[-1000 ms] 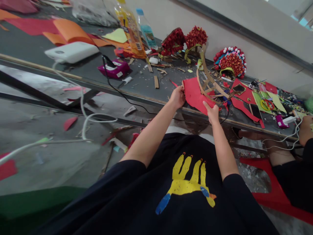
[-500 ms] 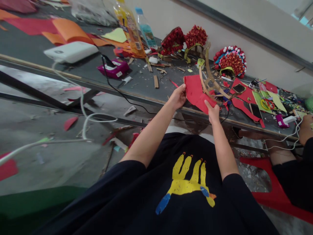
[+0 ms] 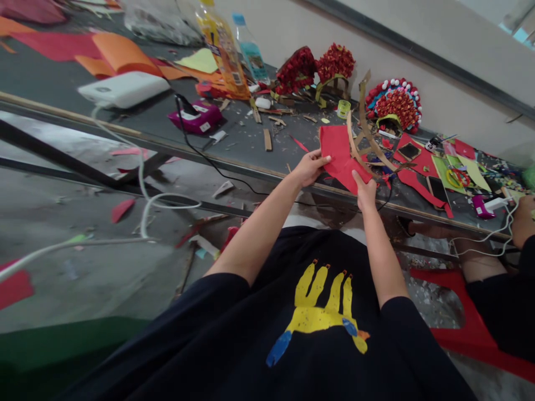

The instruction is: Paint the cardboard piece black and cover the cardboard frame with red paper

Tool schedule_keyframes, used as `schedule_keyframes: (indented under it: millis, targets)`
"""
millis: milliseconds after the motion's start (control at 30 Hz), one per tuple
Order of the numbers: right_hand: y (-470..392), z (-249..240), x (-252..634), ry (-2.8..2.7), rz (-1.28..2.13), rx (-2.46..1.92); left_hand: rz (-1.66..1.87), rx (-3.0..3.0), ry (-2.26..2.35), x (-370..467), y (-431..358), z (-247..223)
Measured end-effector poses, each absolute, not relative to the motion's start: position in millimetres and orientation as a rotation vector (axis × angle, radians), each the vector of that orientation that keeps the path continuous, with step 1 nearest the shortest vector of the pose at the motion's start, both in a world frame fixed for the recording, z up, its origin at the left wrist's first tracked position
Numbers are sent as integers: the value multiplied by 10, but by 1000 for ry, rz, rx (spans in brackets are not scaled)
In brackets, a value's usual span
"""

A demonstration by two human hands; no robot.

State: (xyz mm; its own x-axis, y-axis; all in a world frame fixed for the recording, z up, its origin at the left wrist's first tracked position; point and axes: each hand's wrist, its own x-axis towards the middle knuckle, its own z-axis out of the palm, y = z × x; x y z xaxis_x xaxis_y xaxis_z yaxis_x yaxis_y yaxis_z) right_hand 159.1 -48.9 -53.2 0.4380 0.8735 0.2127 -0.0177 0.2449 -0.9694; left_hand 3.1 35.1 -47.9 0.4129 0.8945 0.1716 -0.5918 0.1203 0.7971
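Both my hands hold a piece of red paper (image 3: pixel 336 149) over the front edge of the table. My left hand (image 3: pixel 310 168) pinches its left side, thumb on top. At its lower right corner, my right hand (image 3: pixel 365 192) grips it with the thumb on top and the other fingers hidden beneath. A curved brown cardboard strip frame (image 3: pixel 368 136) touches or overlaps the paper's right side; what holds it up is not visible. Behind it stands a small yellow-green tape roll or jar (image 3: pixel 343 109).
Bottles (image 3: pixel 251 50), a white power bank (image 3: pixel 124 90) and a purple socket block (image 3: pixel 195 117) sit on the table (image 3: pixel 246 147) to the left. Red decorated headpieces (image 3: pixel 395 106) stand by the wall. Another person's hand (image 3: pixel 523 221) is at the far right, above a red stool (image 3: pixel 472 340).
My left hand has moved slightly right and down, with its thumb now further over the paper. The red paper and the cardboard strips have shifted a little to the right.
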Motion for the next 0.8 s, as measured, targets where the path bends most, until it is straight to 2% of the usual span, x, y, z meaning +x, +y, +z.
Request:
schedule_keyframes:
  millis: [300, 633, 800]
  targets:
    - [-459, -534, 1616, -695, 815, -989, 972, 986, 380, -12, 330, -494]
    - [-485, -554, 1608, -971, 611, -1094, 1086, 972, 464, 38, 380, -522]
    - [-478, -551, 1603, -942, 636, -1041, 1073, 1009, 462, 52, 345, -491]
